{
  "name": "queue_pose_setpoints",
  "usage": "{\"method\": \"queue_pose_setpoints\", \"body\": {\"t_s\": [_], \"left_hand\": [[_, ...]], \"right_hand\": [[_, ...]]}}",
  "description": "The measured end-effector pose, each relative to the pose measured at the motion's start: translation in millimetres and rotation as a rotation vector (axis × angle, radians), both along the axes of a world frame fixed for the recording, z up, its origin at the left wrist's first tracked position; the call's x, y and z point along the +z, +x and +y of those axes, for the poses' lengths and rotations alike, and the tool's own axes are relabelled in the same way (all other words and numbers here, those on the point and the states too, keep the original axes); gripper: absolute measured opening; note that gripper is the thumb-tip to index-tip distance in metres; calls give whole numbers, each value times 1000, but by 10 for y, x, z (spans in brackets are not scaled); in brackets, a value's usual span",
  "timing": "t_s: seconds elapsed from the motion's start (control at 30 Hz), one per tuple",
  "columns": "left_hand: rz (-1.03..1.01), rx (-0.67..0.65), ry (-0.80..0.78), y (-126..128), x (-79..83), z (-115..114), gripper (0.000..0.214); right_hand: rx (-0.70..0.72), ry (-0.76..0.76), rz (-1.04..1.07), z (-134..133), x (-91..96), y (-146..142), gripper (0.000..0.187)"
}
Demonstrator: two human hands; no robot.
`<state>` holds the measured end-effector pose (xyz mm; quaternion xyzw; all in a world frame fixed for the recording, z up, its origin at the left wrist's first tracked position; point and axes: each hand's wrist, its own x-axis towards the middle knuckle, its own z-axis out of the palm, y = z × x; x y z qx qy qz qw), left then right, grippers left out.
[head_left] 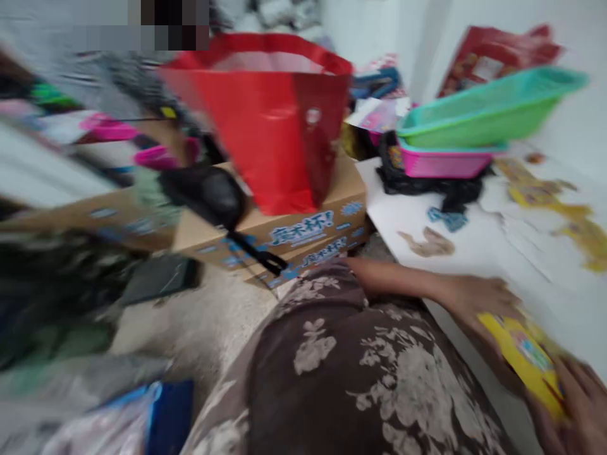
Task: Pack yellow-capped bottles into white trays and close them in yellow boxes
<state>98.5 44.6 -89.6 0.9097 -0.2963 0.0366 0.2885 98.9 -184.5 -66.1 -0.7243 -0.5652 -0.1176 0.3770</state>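
Picking up: left hand (pixel 478 303) grips the yellow packet (pixel 524 357). Right hand (pixel 576 411) touches its end, grip too blurry to tell. Lifting needs a steady hold.

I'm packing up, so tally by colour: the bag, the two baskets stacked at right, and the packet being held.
red bag: 1
green basket: 1
pink basket: 1
yellow packet: 1
Total: 4

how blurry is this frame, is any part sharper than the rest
Head view: heavy motion blur smears the left side and the red bag; less blur around the left hand, right hand and yellow packet; light is soft and even.
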Motion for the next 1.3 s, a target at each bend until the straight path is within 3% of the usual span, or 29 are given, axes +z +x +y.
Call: {"method": "queue_pose_setpoints", "body": {"t_s": [0.07, 0.13, 0.23, 0.43, 0.6, 0.73, 0.9, 1.07, 1.2, 1.3], "left_hand": [[36, -39, -165, -24, -30, 32, 58], [48, -42, -398, 7, -123, 65, 57], [69, 20, -682, 56, -293, 95, 61], [105, 93, -755, -129, -465, 86, 74], [120, 89, -804, -143, -466, 61, 95], [164, 158, -854, -76, -451, 23, 90], [123, 144, -795, 6, -508, 32, 86], [-192, -4, -580, 35, -712, 205, 90], [-295, -52, -588, 208, -937, 352, 96], [-267, -43, -621, 260, -979, 336, 93]], "right_hand": [[-301, -50, -114, -456, -154, 36, 86], [-372, -122, -83, -638, -342, 37, 74], [-430, -44, -16, -671, -562, 105, 54], [-417, -46, 128, -630, -541, 71, 46], [-376, -76, 144, -717, -439, 70, 45], [-381, -162, 127, -705, -323, 53, 43], [-421, -271, 39, -309, -270, -27, 41], [-368, -538, -138, 146, -212, -70, 42], [-408, -781, -223, 247, -100, -36, 49], [-412, -810, -241, 202, -42, -19, 49]]}}
